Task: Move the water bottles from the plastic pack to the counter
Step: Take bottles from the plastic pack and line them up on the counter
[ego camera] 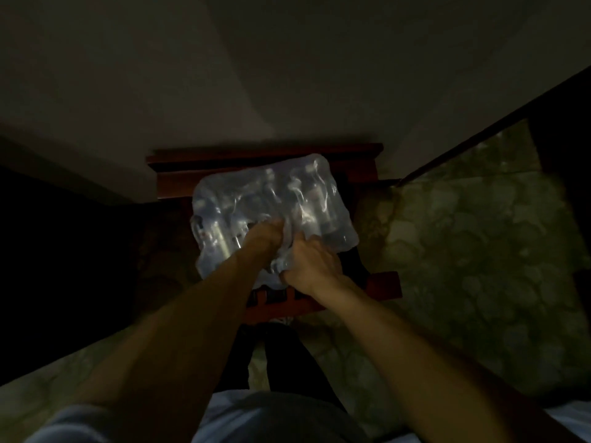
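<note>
Nearest the camera, 2 bare forearms reach away over dark trousers toward the plastic pack (271, 209), which rests on a reddish wooden stand (262, 156) against the far wall. The left hand (267, 233) has its fingers dug into the film near the pack's middle; whether they grip film or a bottle is too dim to tell. The right hand (311, 262) pinches crumpled film at the near edge, just beside the left. The film looks thin, soft and slick, likely to stretch before tearing. The water bottles (300, 199) inside probably make the pack heavy; each is best taken round its neck or shoulder once uncovered. Count: 1 pack, 2 hands; the bottles blur together, so their number cannot be told.
</note>
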`<state>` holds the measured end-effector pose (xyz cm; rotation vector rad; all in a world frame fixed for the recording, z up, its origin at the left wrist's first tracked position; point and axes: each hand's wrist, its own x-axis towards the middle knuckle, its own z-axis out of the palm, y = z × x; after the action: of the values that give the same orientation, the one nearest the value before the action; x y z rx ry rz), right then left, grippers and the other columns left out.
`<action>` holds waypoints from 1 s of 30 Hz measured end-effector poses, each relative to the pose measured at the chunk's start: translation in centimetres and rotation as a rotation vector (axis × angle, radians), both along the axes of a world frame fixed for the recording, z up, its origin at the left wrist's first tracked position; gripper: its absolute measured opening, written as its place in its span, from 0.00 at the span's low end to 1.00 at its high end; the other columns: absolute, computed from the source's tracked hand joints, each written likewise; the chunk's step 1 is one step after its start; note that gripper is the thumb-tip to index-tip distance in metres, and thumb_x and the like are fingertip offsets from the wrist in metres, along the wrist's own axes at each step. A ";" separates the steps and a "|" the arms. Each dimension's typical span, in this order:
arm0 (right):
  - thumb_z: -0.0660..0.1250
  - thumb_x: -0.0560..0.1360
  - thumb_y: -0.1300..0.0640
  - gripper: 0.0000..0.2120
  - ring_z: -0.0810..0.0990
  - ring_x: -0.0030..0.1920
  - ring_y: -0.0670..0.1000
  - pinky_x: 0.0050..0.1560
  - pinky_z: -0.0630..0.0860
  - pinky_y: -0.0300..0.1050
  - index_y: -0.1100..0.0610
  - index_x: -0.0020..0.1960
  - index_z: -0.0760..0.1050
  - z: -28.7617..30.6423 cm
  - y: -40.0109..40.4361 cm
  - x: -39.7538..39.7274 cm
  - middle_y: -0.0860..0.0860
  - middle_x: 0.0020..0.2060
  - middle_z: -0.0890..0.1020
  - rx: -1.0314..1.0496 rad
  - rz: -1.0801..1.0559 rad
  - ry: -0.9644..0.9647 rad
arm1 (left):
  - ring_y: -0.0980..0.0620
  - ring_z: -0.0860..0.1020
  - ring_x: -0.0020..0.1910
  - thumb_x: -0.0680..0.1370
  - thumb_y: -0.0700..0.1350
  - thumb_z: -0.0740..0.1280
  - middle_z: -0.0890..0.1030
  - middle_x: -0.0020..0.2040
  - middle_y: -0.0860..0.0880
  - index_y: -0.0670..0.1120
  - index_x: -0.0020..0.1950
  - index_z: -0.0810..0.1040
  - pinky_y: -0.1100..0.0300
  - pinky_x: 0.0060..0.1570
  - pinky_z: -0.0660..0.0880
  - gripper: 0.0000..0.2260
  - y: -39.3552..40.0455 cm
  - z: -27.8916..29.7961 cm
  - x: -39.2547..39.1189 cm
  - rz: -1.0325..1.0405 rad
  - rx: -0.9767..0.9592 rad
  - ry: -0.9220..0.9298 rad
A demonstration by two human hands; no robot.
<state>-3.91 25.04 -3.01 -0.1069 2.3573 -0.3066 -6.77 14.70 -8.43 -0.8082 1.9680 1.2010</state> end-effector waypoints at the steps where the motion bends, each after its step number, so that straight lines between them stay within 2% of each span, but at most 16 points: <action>1: 0.74 0.70 0.48 0.35 0.75 0.59 0.60 0.51 0.75 0.51 0.57 0.71 0.62 0.1 0.0 0.2 0.60 0.63 0.71 0.005 0.001 -0.008 | 0.38 0.73 0.67 0.85 0.51 0.54 0.74 0.69 0.37 0.37 0.70 0.72 0.52 0.64 0.71 0.22 -0.5 0.7 0.3 0.003 0.032 -0.014; 3: 0.73 0.70 0.44 0.36 0.76 0.59 0.60 0.51 0.76 0.51 0.58 0.70 0.62 0.3 0.2 0.6 0.60 0.63 0.71 0.009 -0.032 -0.020 | 0.39 0.76 0.63 0.84 0.53 0.54 0.75 0.67 0.36 0.38 0.70 0.72 0.51 0.63 0.73 0.23 -1.6 2.3 1.0 -0.015 0.010 -0.051; 6: 0.74 0.69 0.42 0.37 0.77 0.58 0.60 0.48 0.74 0.48 0.58 0.69 0.63 1.2 0.4 0.2 0.59 0.62 0.74 0.021 -0.103 -0.028 | 0.40 0.79 0.56 0.82 0.59 0.56 0.77 0.65 0.36 0.38 0.69 0.73 0.52 0.53 0.78 0.28 -3.1 4.4 2.4 0.001 -0.009 -0.100; 9: 0.72 0.69 0.39 0.36 0.79 0.56 0.58 0.45 0.75 0.45 0.59 0.67 0.64 2.8 0.1 -0.9 0.57 0.59 0.78 0.014 -0.126 -0.056 | 0.40 0.80 0.52 0.80 0.62 0.57 0.78 0.62 0.37 0.39 0.68 0.74 0.57 0.37 0.75 0.30 -4.3 6.9 3.4 0.023 -0.010 -0.127; 12: 0.67 0.69 0.36 0.35 0.81 0.52 0.57 0.48 0.79 0.48 0.59 0.66 0.69 5.3 -1.0 -2.4 0.55 0.52 0.79 0.028 -0.048 -0.126 | 0.46 0.79 0.43 0.81 0.62 0.56 0.80 0.56 0.38 0.38 0.69 0.72 0.58 0.39 0.73 0.30 -5.2 9.5 3.5 -0.007 -0.046 -0.116; 14: 0.66 0.69 0.35 0.28 0.82 0.46 0.55 0.42 0.77 0.45 0.56 0.58 0.75 7.2 -2.0 -3.7 0.51 0.44 0.80 0.077 0.051 -0.151 | 0.51 0.78 0.36 0.81 0.62 0.55 0.80 0.46 0.43 0.38 0.68 0.72 0.60 0.32 0.70 0.30 -5.9 11.2 3.0 -0.048 -0.094 -0.082; 16: 0.65 0.69 0.33 0.22 0.82 0.36 0.51 0.35 0.73 0.40 0.53 0.46 0.76 8.9 -2.9 -5.0 0.50 0.37 0.79 0.100 0.086 -0.175 | 0.53 0.80 0.35 0.81 0.63 0.55 0.80 0.43 0.44 0.38 0.65 0.74 0.61 0.28 0.69 0.29 -7.0 12.7 2.4 -0.031 -0.106 -0.045; 17: 0.64 0.68 0.33 0.22 0.82 0.32 0.50 0.31 0.73 0.38 0.53 0.43 0.75 9.7 -3.4 -5.5 0.50 0.35 0.79 0.098 0.078 -0.186 | 0.52 0.80 0.33 0.81 0.63 0.55 0.80 0.41 0.44 0.38 0.62 0.75 0.62 0.26 0.68 0.29 -7.5 13.3 2.1 -0.010 -0.107 -0.019; 19: 0.64 0.69 0.33 0.24 0.82 0.31 0.50 0.28 0.73 0.37 0.54 0.46 0.77 11.1 -4.1 -6.5 0.51 0.35 0.80 0.085 0.063 -0.191 | 0.49 0.81 0.34 0.80 0.62 0.56 0.79 0.38 0.44 0.38 0.57 0.77 0.62 0.27 0.70 0.27 -8.4 14.4 1.7 0.026 -0.111 0.026; 20: 0.63 0.69 0.33 0.26 0.83 0.33 0.51 0.29 0.75 0.38 0.55 0.50 0.77 11.9 -4.4 -7.0 0.52 0.37 0.81 0.077 0.061 -0.194 | 0.46 0.81 0.37 0.80 0.62 0.57 0.79 0.40 0.44 0.39 0.55 0.76 0.59 0.31 0.75 0.25 -8.7 14.9 1.4 0.049 -0.097 0.055; 21: 0.63 0.69 0.33 0.27 0.84 0.34 0.52 0.32 0.77 0.39 0.55 0.52 0.77 12.7 -4.6 -7.5 0.52 0.40 0.82 0.072 0.064 -0.195 | 0.44 0.82 0.42 0.80 0.61 0.59 0.79 0.44 0.42 0.41 0.54 0.76 0.53 0.39 0.80 0.23 -9.0 15.2 1.2 0.085 -0.059 0.088; 23: 0.61 0.68 0.30 0.28 0.84 0.35 0.52 0.37 0.80 0.42 0.54 0.49 0.76 14.4 -4.9 -8.4 0.53 0.39 0.82 0.062 0.079 -0.171 | 0.41 0.82 0.47 0.79 0.60 0.62 0.81 0.49 0.40 0.42 0.49 0.78 0.46 0.52 0.81 0.21 -9.3 16.3 0.9 0.164 0.007 0.130; 24: 0.60 0.66 0.27 0.30 0.84 0.35 0.52 0.40 0.81 0.44 0.54 0.46 0.75 15.3 -5.0 -8.8 0.53 0.39 0.82 0.054 0.080 -0.155 | 0.41 0.83 0.45 0.78 0.61 0.63 0.82 0.46 0.41 0.43 0.46 0.78 0.49 0.51 0.81 0.20 -9.5 17.0 0.8 0.193 0.017 0.139; 25: 0.59 0.66 0.25 0.30 0.84 0.35 0.52 0.41 0.81 0.44 0.53 0.44 0.74 16.2 -5.0 -9.2 0.52 0.40 0.82 0.038 0.074 -0.149 | 0.43 0.83 0.42 0.77 0.62 0.63 0.82 0.42 0.42 0.44 0.44 0.79 0.53 0.44 0.80 0.20 -9.8 17.6 0.6 0.210 0.020 0.160; 27: 0.59 0.69 0.27 0.28 0.82 0.33 0.51 0.35 0.78 0.42 0.53 0.46 0.73 17.9 -5.3 -9.9 0.52 0.41 0.80 -0.030 0.049 -0.148 | 0.44 0.82 0.38 0.76 0.63 0.63 0.82 0.36 0.44 0.44 0.44 0.79 0.58 0.33 0.75 0.22 -10.5 18.9 0.4 0.220 0.039 0.217; 30: 0.58 0.74 0.33 0.26 0.78 0.30 0.51 0.28 0.74 0.38 0.54 0.58 0.73 20.2 -5.7 -10.4 0.53 0.44 0.78 -0.158 -0.052 -0.147 | 0.47 0.80 0.34 0.72 0.66 0.67 0.83 0.34 0.43 0.42 0.45 0.82 0.56 0.37 0.74 0.25 -12.3 20.9 0.6 0.273 0.186 0.281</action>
<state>-14.29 19.33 17.16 -0.0948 2.1906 -0.5098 -6.17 2.44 12.50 -0.8693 1.9677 1.7118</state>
